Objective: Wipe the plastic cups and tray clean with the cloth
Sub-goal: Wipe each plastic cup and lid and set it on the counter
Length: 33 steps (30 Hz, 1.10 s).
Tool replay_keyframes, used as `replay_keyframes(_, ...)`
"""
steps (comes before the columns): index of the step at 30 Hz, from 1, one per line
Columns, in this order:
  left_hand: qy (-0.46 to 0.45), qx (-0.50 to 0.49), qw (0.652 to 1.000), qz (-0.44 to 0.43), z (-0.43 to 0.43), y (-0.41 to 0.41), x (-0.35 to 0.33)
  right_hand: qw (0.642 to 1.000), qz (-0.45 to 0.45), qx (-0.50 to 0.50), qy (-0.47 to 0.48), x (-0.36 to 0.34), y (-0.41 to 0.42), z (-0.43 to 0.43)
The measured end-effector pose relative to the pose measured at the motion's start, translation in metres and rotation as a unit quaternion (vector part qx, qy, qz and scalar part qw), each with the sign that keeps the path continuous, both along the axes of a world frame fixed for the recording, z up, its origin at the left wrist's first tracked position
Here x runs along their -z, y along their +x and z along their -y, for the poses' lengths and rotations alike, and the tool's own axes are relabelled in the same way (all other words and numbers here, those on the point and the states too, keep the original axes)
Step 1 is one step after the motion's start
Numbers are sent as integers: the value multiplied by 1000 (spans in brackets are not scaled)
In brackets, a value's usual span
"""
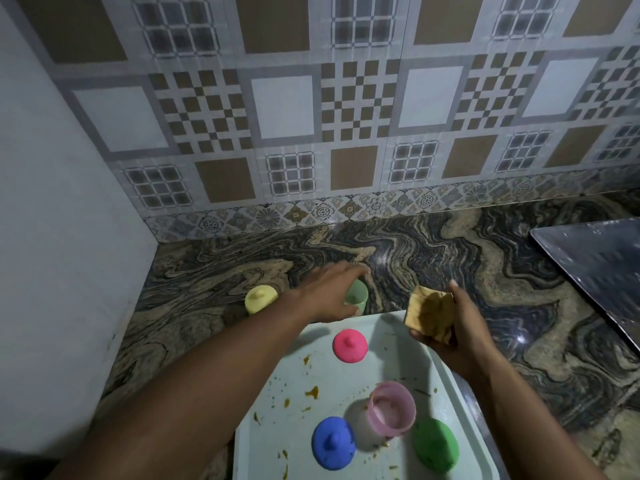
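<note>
Landmark: the pale green rectangular plastic tray (360, 441), soiled with yellow-brown smears.

The left hand (330, 294) reaches past the tray's far edge and wraps a translucent light green plastic cup (358, 296) standing on the marbled stone counter (502, 271); fingers curl over its rim, so the grip appears closed on the cup, though contact under the palm is hidden. The right hand (453, 327), above the tray's far right corner, clenches a folded tan cloth (429, 315).

On the tray: a pink domed plastic lid (349, 344), a blue domed plastic lid (333, 442), a green domed plastic lid (435, 445) and 1 translucent pink plastic cup (391, 412), tilted. A yellow domed plastic lid (260, 298) sits on the counter beyond the tray's far left corner.

Hazards, as judged:
1. The light cup may slip or tip from a top-only hold.
2. The left forearm crosses the tray's left side; lowering it risks picking up residue.
3. A bunched cloth may spread smears rather than lift them.
4. The tilted pink cup may roll if the tray is bumped.
</note>
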<state>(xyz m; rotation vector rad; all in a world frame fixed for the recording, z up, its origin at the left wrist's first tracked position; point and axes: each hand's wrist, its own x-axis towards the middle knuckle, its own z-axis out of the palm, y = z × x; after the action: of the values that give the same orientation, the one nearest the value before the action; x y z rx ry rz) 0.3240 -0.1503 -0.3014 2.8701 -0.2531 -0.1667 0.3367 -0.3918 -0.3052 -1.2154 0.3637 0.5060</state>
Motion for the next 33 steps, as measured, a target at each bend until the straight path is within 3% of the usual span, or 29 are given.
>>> replay_keyframes(4, -23, -6, 1000, 6, -1, -43, -7, 999, -17, -17, 48, -6, -17, -6)
replay_keyframes(9, -57, 17, 992, -107, 4, -96, -9, 997, -17, -44, 59, -7, -40, -15)
replay_keyframes(15, -15, 27, 979, -200, 20, -137, 12, 997, -5, -71, 41, -9, -56, -19)
replay_keyframes(28, 29, 69, 989, -125, 38, -157, 23, 997, 22, -70, -38, -8, -68, -24)
replay_keyframes(33, 18, 36, 996, -86, 35, -155, 32, 994, 60, -72, -54, -8, -66, -30)
